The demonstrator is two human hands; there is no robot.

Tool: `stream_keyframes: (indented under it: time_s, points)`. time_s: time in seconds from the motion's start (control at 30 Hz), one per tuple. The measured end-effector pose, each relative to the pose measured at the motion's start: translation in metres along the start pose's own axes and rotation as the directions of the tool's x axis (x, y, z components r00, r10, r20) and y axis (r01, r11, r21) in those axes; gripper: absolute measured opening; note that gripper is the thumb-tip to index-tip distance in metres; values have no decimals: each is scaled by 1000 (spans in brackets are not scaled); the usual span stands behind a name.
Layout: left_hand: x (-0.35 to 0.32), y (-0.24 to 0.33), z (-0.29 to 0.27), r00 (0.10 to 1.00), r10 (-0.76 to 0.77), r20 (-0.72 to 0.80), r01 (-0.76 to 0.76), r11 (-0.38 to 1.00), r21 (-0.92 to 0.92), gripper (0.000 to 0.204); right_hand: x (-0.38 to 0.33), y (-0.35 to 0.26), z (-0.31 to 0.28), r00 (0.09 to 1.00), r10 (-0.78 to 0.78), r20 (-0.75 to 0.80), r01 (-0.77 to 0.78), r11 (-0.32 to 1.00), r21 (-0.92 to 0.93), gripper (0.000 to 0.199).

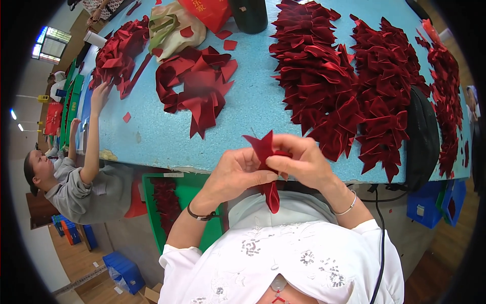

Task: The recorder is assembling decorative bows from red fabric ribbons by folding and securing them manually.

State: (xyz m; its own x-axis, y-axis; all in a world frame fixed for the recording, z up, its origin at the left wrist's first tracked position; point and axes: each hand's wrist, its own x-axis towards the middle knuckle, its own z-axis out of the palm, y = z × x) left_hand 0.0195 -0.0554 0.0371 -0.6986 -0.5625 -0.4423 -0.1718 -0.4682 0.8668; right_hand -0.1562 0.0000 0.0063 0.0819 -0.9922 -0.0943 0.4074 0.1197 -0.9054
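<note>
Both my hands meet in front of my chest at the table's near edge, gripping one dark red velvet bow (pixel 264 148). My left hand (pixel 237 169) pinches it from the left, thumb along its middle. My right hand (pixel 299 161) closes on it from the right, thumb and fingertips at the bow's centre. One pointed tail sticks up and a loop hangs below the fingers. What lies between the fingertips is hidden. Beyond my left hand lies a loose heap of cut red ribbon pieces (pixel 200 83). Rows of finished-looking red bows (pixel 314 76) are piled beyond my right hand.
The blue table (pixel 152 144) also carries a cloth bag (pixel 174 28), a dark cylinder (pixel 248 15) and a black bag (pixel 422 137). A green crate (pixel 152 202) stands below the edge. At left, a co-worker (pixel 86 187) reaches toward another ribbon heap (pixel 119 53). A black cable (pixel 380 243) hangs at right.
</note>
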Motion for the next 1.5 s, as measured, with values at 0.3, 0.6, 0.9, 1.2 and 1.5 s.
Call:
stream_keyframes:
  time_s: [0.3, 0.6, 0.9, 1.2, 1.5]
  points:
    - [2, -6, 1, 983, 95, -160, -104, 993, -48, 16, -4, 6, -28, 992, 118, -53, -114, 990, 83, 20]
    - [4, -11, 1, 981, 94, -169, -122, 979, -165, 14, -4, 5, -21, 1000, -9, 5, 9, 997, 81, 21]
    - [8, -15, 5, 966, 134, -219, -193, 943, -272, 15, -6, 8, -20, 999, -43, -18, 45, 996, 76, 23]
    - [11, -19, 10, 980, 106, -170, -156, 936, -315, 17, -3, 13, -15, 996, -63, -71, 56, 994, -95, 17]
    - [12, -24, 6, 987, 67, -147, -115, 932, -344, 15, 2, 14, -17, 858, -513, -31, 380, 673, -634, 14]
